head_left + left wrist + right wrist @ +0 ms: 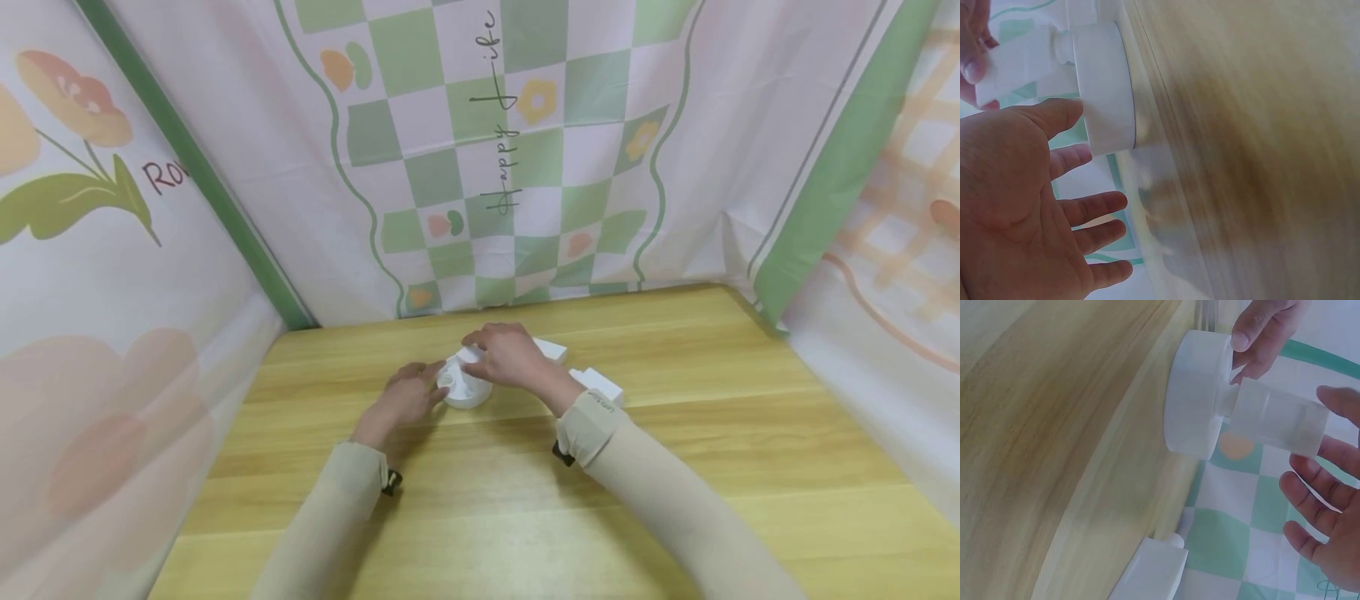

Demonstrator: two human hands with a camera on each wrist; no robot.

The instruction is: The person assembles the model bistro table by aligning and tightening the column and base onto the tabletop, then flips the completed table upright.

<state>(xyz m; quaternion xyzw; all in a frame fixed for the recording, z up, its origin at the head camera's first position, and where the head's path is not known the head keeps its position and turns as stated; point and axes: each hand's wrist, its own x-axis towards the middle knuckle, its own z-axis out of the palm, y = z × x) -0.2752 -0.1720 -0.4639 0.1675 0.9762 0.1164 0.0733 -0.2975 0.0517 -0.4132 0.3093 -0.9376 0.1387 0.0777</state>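
Observation:
A round white base (466, 401) stands on the wooden table, with a small ring-like recess showing on its top. My left hand (408, 393) is at the base's left side, thumb and index fingertip at its rim, the other fingers stretched out straight. With thumb and fingertips my right hand (510, 356) pinches the outer end of a white rectangular block (1275, 419). The block stands upright over the base, its narrow round peg (1227, 400) at the base's top. How deep the peg sits is hidden.
Two more white blocks lie to the right: one white block (552, 350) just beyond the right hand, another white block (602, 386) by the right wrist. A round peg (1175, 540) projects from one of them. A patterned cloth (525, 167) hangs behind the table (480, 517).

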